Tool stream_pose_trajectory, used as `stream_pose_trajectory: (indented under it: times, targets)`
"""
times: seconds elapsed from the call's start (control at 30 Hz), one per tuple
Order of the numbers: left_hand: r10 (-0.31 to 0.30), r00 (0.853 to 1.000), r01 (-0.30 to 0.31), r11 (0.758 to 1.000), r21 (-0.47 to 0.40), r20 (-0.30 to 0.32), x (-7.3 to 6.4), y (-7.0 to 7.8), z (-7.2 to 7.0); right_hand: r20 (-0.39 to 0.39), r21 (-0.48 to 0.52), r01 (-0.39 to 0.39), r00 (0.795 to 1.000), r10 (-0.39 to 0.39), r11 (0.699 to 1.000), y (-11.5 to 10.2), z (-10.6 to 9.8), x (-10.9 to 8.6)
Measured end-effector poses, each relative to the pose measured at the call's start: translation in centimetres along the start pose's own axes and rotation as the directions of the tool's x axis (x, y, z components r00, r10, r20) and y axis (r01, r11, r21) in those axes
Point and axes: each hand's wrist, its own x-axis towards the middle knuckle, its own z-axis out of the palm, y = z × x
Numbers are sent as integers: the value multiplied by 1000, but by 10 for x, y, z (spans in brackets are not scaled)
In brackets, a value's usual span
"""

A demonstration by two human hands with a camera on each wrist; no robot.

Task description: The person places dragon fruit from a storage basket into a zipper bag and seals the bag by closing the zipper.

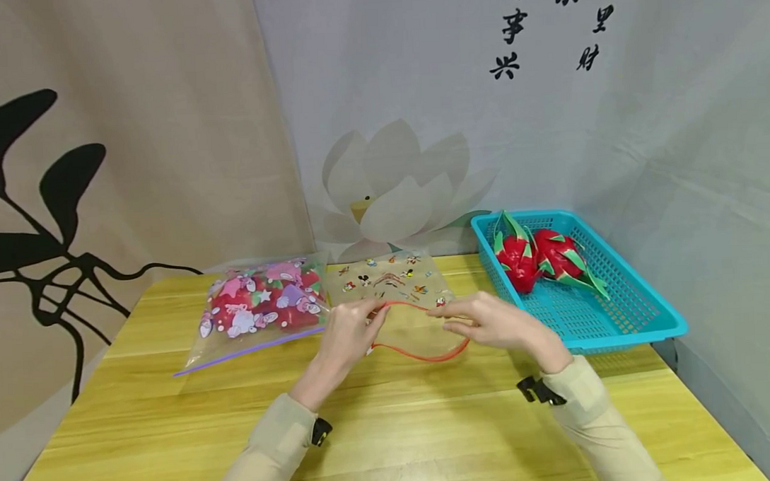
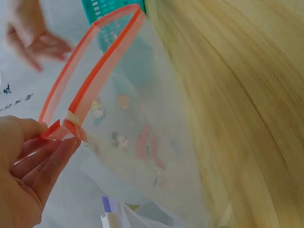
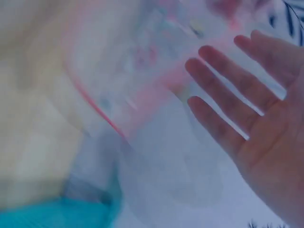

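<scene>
Pinching the bag (image 2: 135, 114) in my left hand (image 1: 352, 325), I have my right hand (image 1: 490, 320) straight-fingered, empty, nearer the fruit (image 1: 518, 266) beyond.

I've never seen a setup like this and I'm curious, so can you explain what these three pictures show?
There's no machine here, just a person's bare hands. The wide picture is taken from the person's head, looking forward and down; the other two are taken from each wrist, and the right one is blurry. On the table are a filled bag with a purple edge and a blue basket holding two red dragon fruits. The left hand pinches a clear bag by its red-edged mouth. The right hand holds nothing, its fingers extended near that mouth.
</scene>
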Motion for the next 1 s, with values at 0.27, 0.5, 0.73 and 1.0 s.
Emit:
stream_pose_trajectory:
  times: [0.27, 0.5, 0.73, 1.0]
  targets:
    - [-1, 1000, 1, 1000, 3, -1, -1, -2, 0, -171, 67, -388, 903, 394, 919, 67, -76, 0]
    - [5, 1000, -5, 1000, 21, -3, -4, -3, -1, -115, 74, -670, 730, 673, 739, 135, -74, -4]
    - [23, 1000, -22, 997, 69, -12, -3, -4, -3, -15, -17, -757, 654, 756, 654, 169, -48, -9]
    - [31, 999, -28, 997, 75, -41, -3, -6, -4, 68, 36, -761, 649, 758, 648, 178, -38, -8]
